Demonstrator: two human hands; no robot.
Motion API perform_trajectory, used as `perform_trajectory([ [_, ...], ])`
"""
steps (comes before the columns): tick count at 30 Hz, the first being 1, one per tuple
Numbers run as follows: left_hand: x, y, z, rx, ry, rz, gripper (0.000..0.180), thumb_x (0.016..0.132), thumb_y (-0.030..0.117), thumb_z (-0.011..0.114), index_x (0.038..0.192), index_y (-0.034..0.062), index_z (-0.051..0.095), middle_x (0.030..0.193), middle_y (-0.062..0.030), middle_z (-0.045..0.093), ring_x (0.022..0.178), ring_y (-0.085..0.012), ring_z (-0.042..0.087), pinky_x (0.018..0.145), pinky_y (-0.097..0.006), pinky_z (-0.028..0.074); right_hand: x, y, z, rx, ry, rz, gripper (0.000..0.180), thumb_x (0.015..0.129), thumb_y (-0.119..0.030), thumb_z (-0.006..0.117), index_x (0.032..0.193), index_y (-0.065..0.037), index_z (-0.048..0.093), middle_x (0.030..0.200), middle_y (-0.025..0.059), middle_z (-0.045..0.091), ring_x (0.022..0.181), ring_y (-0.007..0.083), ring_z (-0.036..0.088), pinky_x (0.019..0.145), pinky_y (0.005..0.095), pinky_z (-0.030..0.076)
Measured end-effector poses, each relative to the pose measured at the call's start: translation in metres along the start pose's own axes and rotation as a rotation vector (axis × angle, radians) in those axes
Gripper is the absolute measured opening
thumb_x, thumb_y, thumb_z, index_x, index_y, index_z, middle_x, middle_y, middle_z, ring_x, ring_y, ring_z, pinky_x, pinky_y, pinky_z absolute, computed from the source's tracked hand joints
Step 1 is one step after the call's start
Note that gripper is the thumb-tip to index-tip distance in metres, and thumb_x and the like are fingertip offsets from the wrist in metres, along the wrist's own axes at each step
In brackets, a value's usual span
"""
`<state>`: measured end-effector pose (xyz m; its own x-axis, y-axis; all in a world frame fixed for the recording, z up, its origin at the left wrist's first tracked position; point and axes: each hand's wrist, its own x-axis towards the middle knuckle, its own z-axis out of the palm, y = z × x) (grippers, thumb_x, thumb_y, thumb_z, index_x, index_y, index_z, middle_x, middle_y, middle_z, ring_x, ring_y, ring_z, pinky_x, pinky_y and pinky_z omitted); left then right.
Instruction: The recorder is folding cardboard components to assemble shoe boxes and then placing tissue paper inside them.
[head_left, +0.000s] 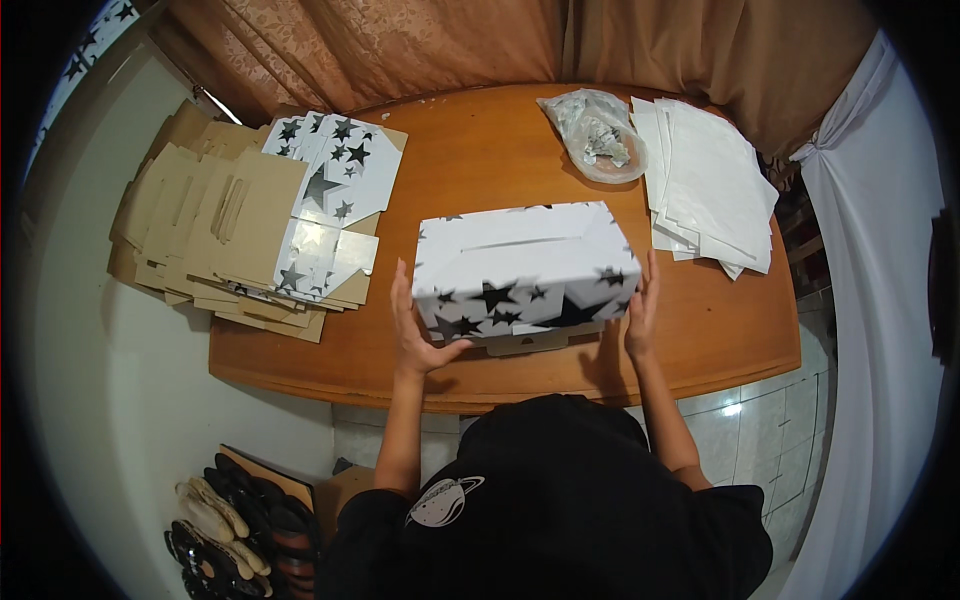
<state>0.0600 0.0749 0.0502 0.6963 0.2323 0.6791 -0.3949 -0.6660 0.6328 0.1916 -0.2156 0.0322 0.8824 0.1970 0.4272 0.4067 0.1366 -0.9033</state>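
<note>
Two ends of the white star-printed box (522, 268) fill the grip, pressed between left hand (416, 338) and right hand (642, 318), probably for even balance, over the near middle of the desk (475, 150).

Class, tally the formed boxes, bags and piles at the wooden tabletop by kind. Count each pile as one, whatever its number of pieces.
Formed star-print box: 1
Pile of flat cardboard pieces: 1
Pile of white sheets: 1
Plastic bag: 1
Total: 4

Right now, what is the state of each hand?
Left hand: open, at the left end of the box.
Right hand: open, at its right end.
</note>
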Motion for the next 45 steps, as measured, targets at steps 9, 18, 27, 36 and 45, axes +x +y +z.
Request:
perform_trajectory([
  [9,0.044,0.011,0.007,0.507,-0.278,-0.043,0.106,0.043,0.061,0.076,0.133,0.0221,0.038,0.132,-0.0204,0.031,0.122,-0.0385,0.032,0.094,-0.056,0.028,0.059,0.002,0.002,-0.021,-0.097,-0.055,0.073,0.086,-0.033,0.048,0.14,-0.003,0.01,0.14,0.0198,0.023,0.128,0.0299,0.027,0.105,0.0382,0.019],
  [18,0.081,0.029,0.019,0.838,-0.461,-0.608,0.087,0.058,0.072,0.059,0.125,0.0174,0.048,0.112,-0.0232,0.048,0.112,-0.0382,0.04,0.097,-0.068,0.005,0.037,-0.005,0.034,-0.471,-0.01,-0.101,0.061,0.087,-0.025,0.052,0.136,-0.001,0.024,0.141,0.0204,0.021,0.131,0.0334,0.02,0.106,0.0414,0.016],
  [27,0.064,0.021,0.029,0.802,-0.343,-0.392,0.059,0.084,0.053,0.044,0.109,0.0001,0.048,0.1,-0.023,0.056,0.093,-0.0384,0.054,0.099,-0.062,0.014,-0.004,0.003,0.122,-0.031,-0.35,0.106,0.081,0.085,-0.02,0.058,0.138,0.005,0.002,0.14,0.025,0.019,0.129,0.0309,0.025,0.105,0.0368,0.021],
  [36,0.016,0.062,0.013,0.425,-0.268,-0.259,0.023,0.088,0.027,0.051,0.092,0.0068,0.059,0.07,-0.0079,0.062,0.07,-0.025,0.06,0.084,-0.039,0.037,0.038,-0.02,0.106,0.173,-0.558,0.221,0.078,0.079,-0.005,0.061,0.138,0.005,0.01,0.141,0.0209,0.02,0.131,0.0235,0.022,0.105,0.0309,0.02],
  [45,0.044,0.038,-0.002,0.767,-0.262,-0.059,0.094,0.057,0.053,0.072,0.136,0.0218,0.032,0.142,-0.0057,0.027,0.134,-0.0306,0.015,0.097,-0.068,0.004,0.042,-0.044,0.072,-0.68,-1.178,-0.34,0.062,0.076,-0.003,0.052,0.134,-0.012,0.03,0.123,0.0128,0.05,0.112,0.0288,0.049,0.1,0.0384,0.037],
])
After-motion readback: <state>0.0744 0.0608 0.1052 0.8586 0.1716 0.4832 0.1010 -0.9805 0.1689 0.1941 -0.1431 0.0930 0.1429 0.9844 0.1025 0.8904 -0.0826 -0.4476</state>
